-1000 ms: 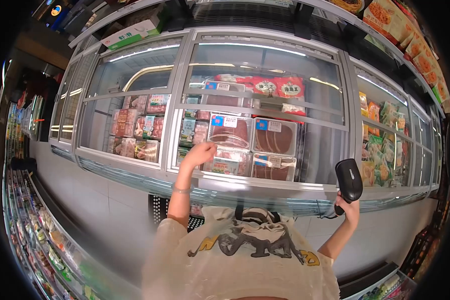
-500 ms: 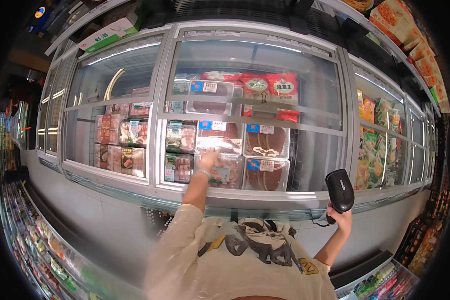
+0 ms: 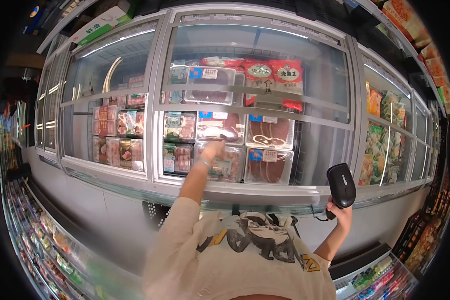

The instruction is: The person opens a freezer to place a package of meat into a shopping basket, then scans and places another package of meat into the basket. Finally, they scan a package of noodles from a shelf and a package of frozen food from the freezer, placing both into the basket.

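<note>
My left hand (image 3: 214, 150), with a band at its wrist, reaches into the freezer. It lies over the far edge of a clear-wrapped meat tray (image 3: 227, 170), its fingers bent and held together. The fingertips are partly hidden, so whether they grip the tray does not show. Just beyond lies another tray of dark red meat (image 3: 220, 125) with a blue and white label. Two similar sliced-meat trays (image 3: 269, 166) sit to the right, and smaller meat packs (image 3: 177, 157) to the left. My right hand (image 3: 341, 212) is closed around the handle of a black barcode scanner (image 3: 341, 186), held at the freezer's front edge.
A sliding glass lid with a metal frame (image 3: 225, 111) crosses above the trays. Red and white bags (image 3: 287, 75) lie behind it. Neighbouring freezer sections hold meat packs (image 3: 131, 152) and bagged food (image 3: 377, 145). Shelves of packaged goods (image 3: 60, 245) stand lower left.
My left hand's fingers were spread flat over the trays and are now bent together, pointing right. The view has shifted slightly. The scanner stays in my right hand.
</note>
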Action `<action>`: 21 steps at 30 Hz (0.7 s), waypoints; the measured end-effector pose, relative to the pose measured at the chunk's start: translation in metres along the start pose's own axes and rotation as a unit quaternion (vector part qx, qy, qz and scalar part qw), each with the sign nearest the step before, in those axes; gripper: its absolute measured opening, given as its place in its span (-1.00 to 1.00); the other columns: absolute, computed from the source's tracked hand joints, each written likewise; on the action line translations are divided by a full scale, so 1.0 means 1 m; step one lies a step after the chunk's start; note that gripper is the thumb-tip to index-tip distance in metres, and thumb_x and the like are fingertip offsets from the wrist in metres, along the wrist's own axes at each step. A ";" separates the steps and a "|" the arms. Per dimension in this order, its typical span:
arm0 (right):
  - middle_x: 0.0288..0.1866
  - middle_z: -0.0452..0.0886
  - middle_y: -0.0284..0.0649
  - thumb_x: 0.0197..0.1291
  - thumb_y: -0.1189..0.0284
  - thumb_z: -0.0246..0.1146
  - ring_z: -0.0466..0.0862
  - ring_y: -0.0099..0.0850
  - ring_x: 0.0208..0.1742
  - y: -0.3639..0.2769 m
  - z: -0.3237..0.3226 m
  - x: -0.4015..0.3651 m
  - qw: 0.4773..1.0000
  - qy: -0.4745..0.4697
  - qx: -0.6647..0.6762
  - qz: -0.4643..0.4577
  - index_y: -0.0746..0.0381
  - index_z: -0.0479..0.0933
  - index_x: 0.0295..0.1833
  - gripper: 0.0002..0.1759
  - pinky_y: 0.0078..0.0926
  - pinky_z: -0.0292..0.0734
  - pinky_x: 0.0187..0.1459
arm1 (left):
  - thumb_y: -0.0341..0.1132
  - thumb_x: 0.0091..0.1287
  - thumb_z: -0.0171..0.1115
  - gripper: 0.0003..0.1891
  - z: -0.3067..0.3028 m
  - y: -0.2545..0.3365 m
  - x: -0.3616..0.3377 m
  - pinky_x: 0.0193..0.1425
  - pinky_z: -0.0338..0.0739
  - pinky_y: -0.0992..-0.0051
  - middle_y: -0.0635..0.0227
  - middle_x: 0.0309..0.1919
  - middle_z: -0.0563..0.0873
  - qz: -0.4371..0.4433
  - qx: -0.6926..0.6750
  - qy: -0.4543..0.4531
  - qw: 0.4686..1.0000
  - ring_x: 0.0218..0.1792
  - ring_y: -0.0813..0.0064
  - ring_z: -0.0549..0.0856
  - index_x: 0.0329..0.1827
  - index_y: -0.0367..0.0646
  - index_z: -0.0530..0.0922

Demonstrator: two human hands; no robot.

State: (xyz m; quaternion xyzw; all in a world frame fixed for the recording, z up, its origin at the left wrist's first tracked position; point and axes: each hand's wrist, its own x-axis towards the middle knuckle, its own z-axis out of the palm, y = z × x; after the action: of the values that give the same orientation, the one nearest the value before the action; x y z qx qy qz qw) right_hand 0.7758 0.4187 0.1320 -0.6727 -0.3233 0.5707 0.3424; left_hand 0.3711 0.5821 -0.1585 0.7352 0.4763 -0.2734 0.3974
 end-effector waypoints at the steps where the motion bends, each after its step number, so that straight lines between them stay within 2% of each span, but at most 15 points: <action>1: -0.44 0.45 -0.36 -0.28 0.62 0.25 0.41 -0.58 -0.42 -0.002 0.001 -0.001 1.000 0.001 0.013 0.005 0.31 0.42 -0.19 -0.61 -0.63 0.30 -0.38 | -0.16 -0.36 0.45 -0.19 -0.002 -0.002 -0.002 -0.05 0.44 0.35 0.09 -0.13 0.55 0.010 -0.006 -0.003 1.000 -0.09 0.25 0.55 0.04 -0.26 0.30; 5: -0.48 0.41 -0.30 -0.26 0.61 0.23 0.43 -0.55 -0.52 0.000 0.002 -0.001 1.000 0.010 0.015 -0.013 0.32 0.39 -0.16 -0.59 -0.59 0.37 -0.47 | -0.16 -0.36 0.45 -0.35 -0.010 -0.015 -0.006 -0.23 0.48 0.35 0.12 -0.30 0.61 0.014 -0.054 -0.074 0.996 -0.27 0.23 0.61 -0.14 -0.26 0.46; 8: -0.50 0.40 -0.28 -0.25 0.61 0.22 0.43 -0.53 -0.56 0.005 0.001 -0.001 0.999 0.019 -0.002 -0.042 0.32 0.37 -0.14 -0.58 -0.57 0.41 -0.51 | -0.19 -0.37 0.46 -0.41 -0.007 -0.027 -0.008 -0.29 0.50 0.36 0.12 -0.34 0.62 -0.052 -0.093 -0.127 0.986 -0.35 0.24 0.62 -0.18 -0.23 0.52; 11: -0.49 0.40 -0.28 -0.25 0.61 0.21 0.43 -0.53 -0.56 0.003 0.001 -0.001 0.999 0.019 0.008 -0.030 0.32 0.37 -0.13 -0.58 -0.57 0.41 -0.51 | -0.22 -0.38 0.46 -0.26 -0.006 -0.029 -0.005 -0.17 0.47 0.39 0.09 -0.22 0.59 -0.059 -0.099 -0.151 0.982 -0.23 0.22 0.59 0.00 -0.20 0.43; 14: -0.49 0.40 -0.28 -0.25 0.61 0.21 0.44 -0.53 -0.55 0.003 0.006 0.002 1.000 0.023 0.015 -0.008 0.32 0.37 -0.13 -0.58 -0.56 0.40 -0.52 | -0.23 -0.38 0.46 -0.15 -0.003 -0.021 -0.023 -0.04 0.40 0.40 0.07 -0.11 0.54 0.012 0.001 0.000 1.000 -0.09 0.19 0.53 0.12 -0.18 0.30; 17: -0.48 0.40 -0.27 -0.24 0.61 0.20 0.44 -0.52 -0.55 0.000 0.009 0.005 1.000 0.014 0.010 -0.012 0.33 0.37 -0.13 -0.59 -0.56 0.40 -0.52 | -0.21 -0.36 0.46 -0.12 -0.006 -0.020 -0.019 0.03 0.34 0.38 0.07 -0.08 0.51 0.043 -0.083 -0.095 0.991 0.00 0.18 0.47 0.14 -0.17 0.23; 21: -0.47 0.40 -0.27 -0.23 0.61 0.19 0.43 -0.52 -0.54 0.004 0.006 0.005 1.000 0.008 0.008 -0.013 0.33 0.37 -0.14 -0.60 -0.56 0.40 -0.52 | -0.21 -0.35 0.45 -0.18 -0.004 -0.014 -0.019 0.00 0.36 0.37 0.08 -0.12 0.53 0.091 -0.056 -0.131 0.986 -0.02 0.16 0.48 0.08 -0.17 0.27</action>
State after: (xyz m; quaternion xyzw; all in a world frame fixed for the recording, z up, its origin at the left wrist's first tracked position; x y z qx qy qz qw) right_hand 0.7705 0.4216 0.1251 -0.6705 -0.3244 0.5631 0.3579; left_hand 0.3510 0.5799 -0.1460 0.7101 0.3660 -0.3026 0.5199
